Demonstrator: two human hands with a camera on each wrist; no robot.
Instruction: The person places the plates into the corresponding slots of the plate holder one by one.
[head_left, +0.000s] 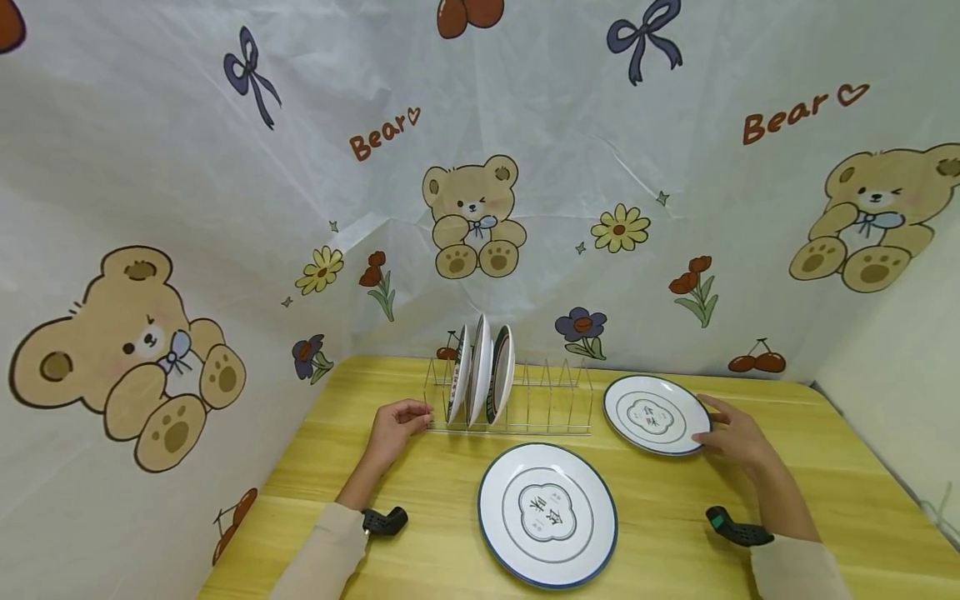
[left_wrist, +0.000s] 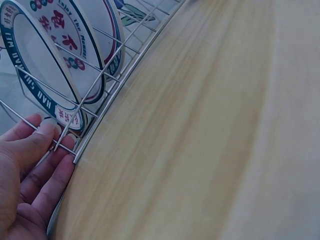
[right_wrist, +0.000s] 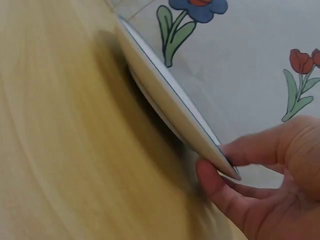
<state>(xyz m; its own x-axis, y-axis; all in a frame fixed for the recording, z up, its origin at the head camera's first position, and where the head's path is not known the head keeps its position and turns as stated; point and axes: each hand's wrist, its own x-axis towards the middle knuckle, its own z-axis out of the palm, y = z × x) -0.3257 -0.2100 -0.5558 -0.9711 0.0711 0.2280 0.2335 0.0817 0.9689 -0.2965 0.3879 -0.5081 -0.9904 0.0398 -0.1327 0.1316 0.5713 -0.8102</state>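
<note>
My left hand (head_left: 393, 429) grips the left end of a wire plate rack (head_left: 551, 431); in the left wrist view, thumb and fingers (left_wrist: 37, 142) close round its corner wires. Three patterned plates (head_left: 480, 375) stand upright in the rack's left part. My right hand (head_left: 738, 437) pinches the right rim of a small white plate (head_left: 626, 408) with a blue edge. In the right wrist view that plate (right_wrist: 172, 102) is tilted, its underside above the table with a shadow below. A larger white, blue-rimmed plate (head_left: 547, 558) lies flat in front of the rack.
The wooden table (head_left: 427, 517) has a white cloth (head_left: 555, 108) printed with bears and flowers behind it and along its left. A pale wall (head_left: 892, 392) borders the right side. The rack's right slots hold no plates.
</note>
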